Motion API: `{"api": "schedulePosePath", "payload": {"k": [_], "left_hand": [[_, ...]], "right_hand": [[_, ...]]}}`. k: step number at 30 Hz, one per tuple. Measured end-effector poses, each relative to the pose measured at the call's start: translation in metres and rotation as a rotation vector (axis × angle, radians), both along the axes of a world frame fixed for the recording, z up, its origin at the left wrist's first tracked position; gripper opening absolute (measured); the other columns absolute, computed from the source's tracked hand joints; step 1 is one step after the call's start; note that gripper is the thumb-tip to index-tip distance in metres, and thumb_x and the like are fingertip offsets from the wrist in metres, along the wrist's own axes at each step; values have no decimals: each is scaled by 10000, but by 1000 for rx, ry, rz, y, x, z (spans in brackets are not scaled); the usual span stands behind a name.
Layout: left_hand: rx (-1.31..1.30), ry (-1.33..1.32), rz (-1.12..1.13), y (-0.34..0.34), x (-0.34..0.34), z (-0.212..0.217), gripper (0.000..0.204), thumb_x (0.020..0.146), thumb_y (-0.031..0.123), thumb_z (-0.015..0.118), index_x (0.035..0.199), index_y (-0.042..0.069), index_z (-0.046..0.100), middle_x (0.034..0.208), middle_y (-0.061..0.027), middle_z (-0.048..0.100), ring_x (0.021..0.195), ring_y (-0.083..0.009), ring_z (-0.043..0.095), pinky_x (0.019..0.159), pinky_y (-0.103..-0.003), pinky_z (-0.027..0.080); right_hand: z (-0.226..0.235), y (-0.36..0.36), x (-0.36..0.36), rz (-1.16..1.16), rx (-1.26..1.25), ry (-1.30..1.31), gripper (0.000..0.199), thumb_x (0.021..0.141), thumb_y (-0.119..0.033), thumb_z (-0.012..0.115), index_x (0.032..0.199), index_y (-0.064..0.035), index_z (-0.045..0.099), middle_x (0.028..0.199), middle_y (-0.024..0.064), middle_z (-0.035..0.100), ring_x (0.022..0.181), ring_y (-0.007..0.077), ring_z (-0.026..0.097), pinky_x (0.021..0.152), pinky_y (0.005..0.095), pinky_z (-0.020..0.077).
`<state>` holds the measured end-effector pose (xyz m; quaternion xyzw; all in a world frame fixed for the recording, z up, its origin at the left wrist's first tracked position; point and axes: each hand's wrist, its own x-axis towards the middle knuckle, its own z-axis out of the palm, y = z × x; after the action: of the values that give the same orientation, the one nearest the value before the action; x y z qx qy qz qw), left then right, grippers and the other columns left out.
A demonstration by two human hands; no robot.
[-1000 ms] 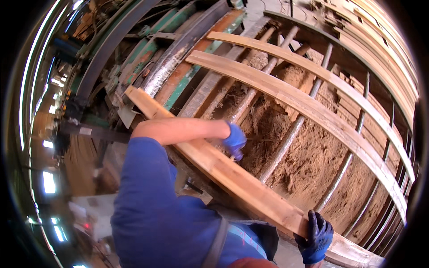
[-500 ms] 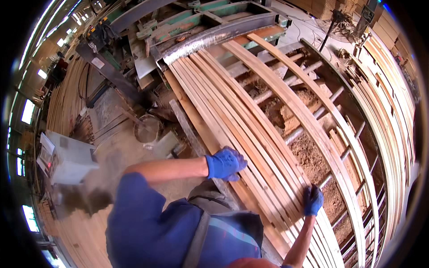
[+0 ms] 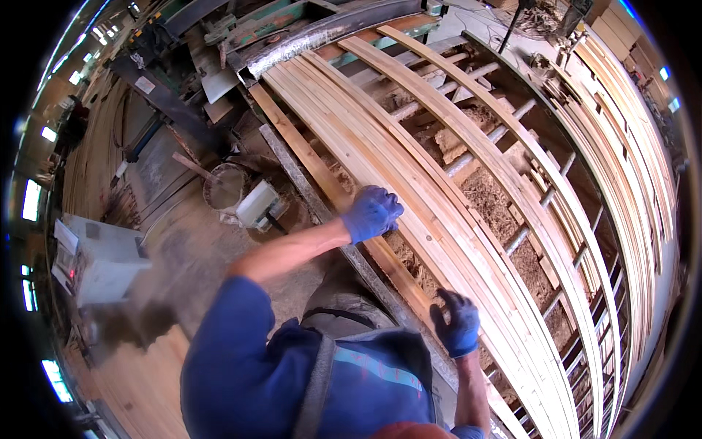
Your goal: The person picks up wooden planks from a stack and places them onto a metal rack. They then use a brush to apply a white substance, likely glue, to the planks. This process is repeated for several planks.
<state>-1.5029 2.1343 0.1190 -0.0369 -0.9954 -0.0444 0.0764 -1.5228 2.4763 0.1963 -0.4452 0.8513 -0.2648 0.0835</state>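
Observation:
A row of long, pale wooden strips [image 3: 431, 234] lies side by side, close together, on the roller frame. My left hand [image 3: 371, 212], in a blue glove, rests at the row's left edge with its fingers curled. What lies inside those fingers is hidden. Nearer to me, my right hand [image 3: 456, 322] is at the same edge, also gloved in blue. Its thumb and fingers are curved and apart, and nothing shows between them. A single board [image 3: 398, 267] runs along the left of the row, with a gap of sawdust between.
A metal crossbeam [image 3: 329, 42] spans the strips' far end. Two separate boards [image 3: 468, 135] lie over the rollers to the right, above heaped sawdust [image 3: 486, 197]. A bucket [image 3: 225, 186] and a grey cabinet [image 3: 102, 260] stand on the left. More timber [image 3: 621, 139] is stacked far right.
My right hand has crossed from the row's right side to its left edge and opened. My left hand has shifted farther away. The strips sit tighter together, with a wider gap beside the left board.

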Motion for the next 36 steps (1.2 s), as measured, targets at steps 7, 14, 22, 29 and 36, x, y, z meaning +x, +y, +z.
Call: {"api": "schedulePosePath", "payload": {"k": [7,14,22,29,36], "left_hand": [[323,307,-115,-16,-5,-1,225,666,273,736,731,104,601,723,-114,572,723,-322,570,674,-466,447],[301,259,-191,-21,2,-14,258,791,236,725,983,76,661,911,-144,647,843,-355,609,744,-450,490],[384,74,-627,31,33,6,462,820,385,700,1123,39,653,1066,-159,665,966,-347,619,888,-449,468],[550,-110,-387,42,35,-3,381,804,289,748,1071,28,670,941,-176,699,902,-361,665,803,-448,524],[275,89,-303,135,11,-9,763,754,407,747,1361,31,477,1382,-191,436,1255,-332,435,1031,-490,353]], "right_hand": [[-69,-3,28,-255,289,-39,310,826,-272,647,1061,-74,613,952,184,654,888,373,632,748,471,519],[-62,-18,44,-293,483,-6,152,785,-251,646,787,-104,688,767,150,671,723,353,670,623,457,526],[-66,29,99,-515,482,-149,194,820,-289,647,910,-119,666,847,146,672,825,361,661,711,467,527],[-6,10,-13,-476,129,50,389,884,-348,623,1177,-92,614,1026,175,674,949,369,637,818,453,508],[-33,32,-10,-250,381,98,886,715,-417,768,1432,-60,391,1426,204,439,1290,379,443,1013,519,384]]}}
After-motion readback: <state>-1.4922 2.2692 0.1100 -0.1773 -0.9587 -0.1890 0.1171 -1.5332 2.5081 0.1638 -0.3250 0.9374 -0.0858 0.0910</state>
